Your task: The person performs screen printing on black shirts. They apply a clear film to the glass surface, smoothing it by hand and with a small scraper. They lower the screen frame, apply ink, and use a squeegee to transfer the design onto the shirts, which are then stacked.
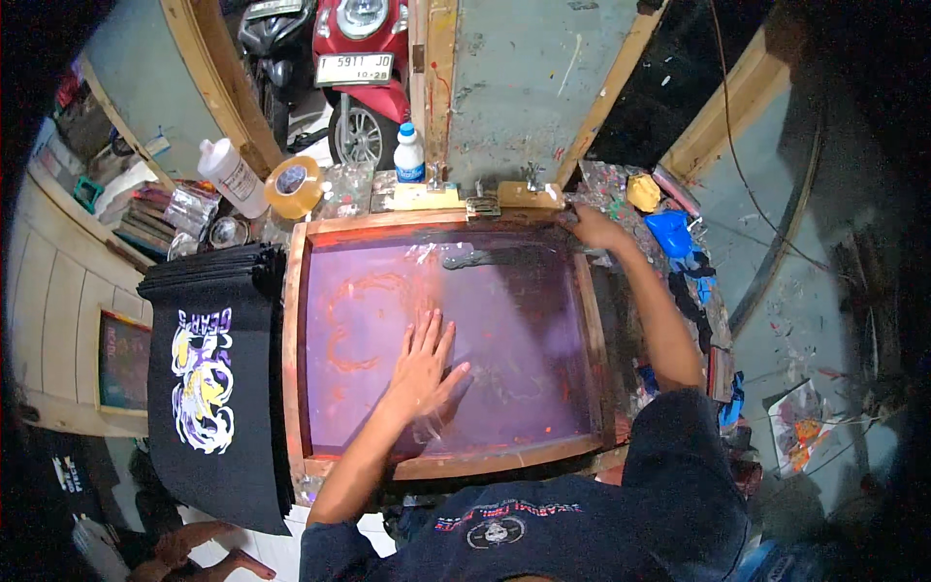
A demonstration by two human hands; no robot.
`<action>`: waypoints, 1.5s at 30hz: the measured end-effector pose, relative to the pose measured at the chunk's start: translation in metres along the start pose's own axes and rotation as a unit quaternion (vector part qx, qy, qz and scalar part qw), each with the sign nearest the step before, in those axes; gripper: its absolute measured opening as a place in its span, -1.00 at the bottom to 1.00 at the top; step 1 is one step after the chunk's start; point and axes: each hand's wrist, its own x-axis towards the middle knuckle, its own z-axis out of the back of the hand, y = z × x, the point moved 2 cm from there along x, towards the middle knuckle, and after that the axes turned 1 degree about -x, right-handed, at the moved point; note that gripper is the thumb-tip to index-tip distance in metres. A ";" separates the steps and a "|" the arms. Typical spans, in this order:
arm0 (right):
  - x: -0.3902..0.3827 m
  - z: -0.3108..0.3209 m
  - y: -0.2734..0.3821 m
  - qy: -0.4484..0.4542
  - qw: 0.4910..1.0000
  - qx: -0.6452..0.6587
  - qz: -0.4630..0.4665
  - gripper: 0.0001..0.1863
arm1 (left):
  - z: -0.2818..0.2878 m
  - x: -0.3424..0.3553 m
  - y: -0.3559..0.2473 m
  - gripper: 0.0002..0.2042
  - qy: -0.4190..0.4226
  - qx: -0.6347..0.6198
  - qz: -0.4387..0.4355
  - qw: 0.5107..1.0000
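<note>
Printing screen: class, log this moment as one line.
left hand: flat on printing screen | right hand: at the frame's far right corner | black printed shirts: stacked left of the frame

Wooden-framed printing screen [448, 339] lies flat on the table, hinged at its far edge. Mesh is purple-pink with orange ink traces at left. Left hand [424, 367] lies flat on the mesh, fingers spread; right hand [593, 229] grips the frame's far right corner.
</note>
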 end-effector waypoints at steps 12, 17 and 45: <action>-0.065 -0.008 -0.011 -0.140 0.761 0.634 -0.010 -0.42 | 0.011 0.144 -0.114 -0.42 -0.121 -0.206 -0.110 0.965; -0.010 -0.037 -0.100 -0.242 0.679 0.688 0.086 -0.52 | -0.042 0.297 -0.168 -0.57 -0.146 -0.376 0.041 0.914; 0.095 0.054 -0.245 -0.476 0.876 -0.075 0.020 -0.86 | -0.123 0.510 -0.149 -0.69 -0.231 -0.133 0.052 0.962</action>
